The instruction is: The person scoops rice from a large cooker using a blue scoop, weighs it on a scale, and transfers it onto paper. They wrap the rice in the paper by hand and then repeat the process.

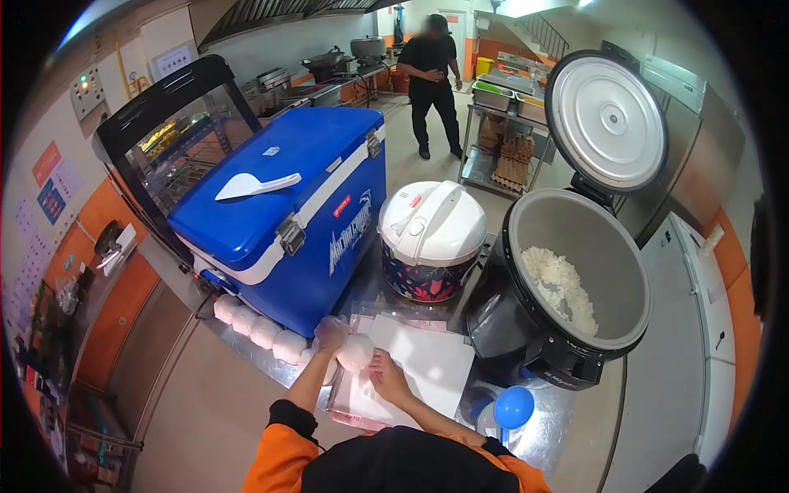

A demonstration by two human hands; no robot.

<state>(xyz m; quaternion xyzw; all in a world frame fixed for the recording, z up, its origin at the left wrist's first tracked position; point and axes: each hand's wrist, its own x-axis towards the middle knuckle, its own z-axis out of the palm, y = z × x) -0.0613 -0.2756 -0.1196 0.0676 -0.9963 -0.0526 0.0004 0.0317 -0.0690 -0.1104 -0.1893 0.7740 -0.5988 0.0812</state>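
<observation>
A round white paper-wrapped bundle (356,352) is between my two hands over a stack of white paper sheets (427,361). My left hand (331,334), in a clear plastic glove, grips its left side with curled fingers. My right hand (388,377) looks bare and pinches the lower right edge of the wrap. What is inside the bundle is hidden. Several similar white bundles (264,332) stand in a row along the table edge to the left, beside the blue cooler box (304,222).
A white serving paddle (259,186) lies on the cooler lid. Behind the paper stands a closed rice cooker (431,238). To the right is a large open cooker (526,271) with white rice (559,287) inside. A blue ladle (514,407) sits near the front edge. A person (431,82) stands farther back.
</observation>
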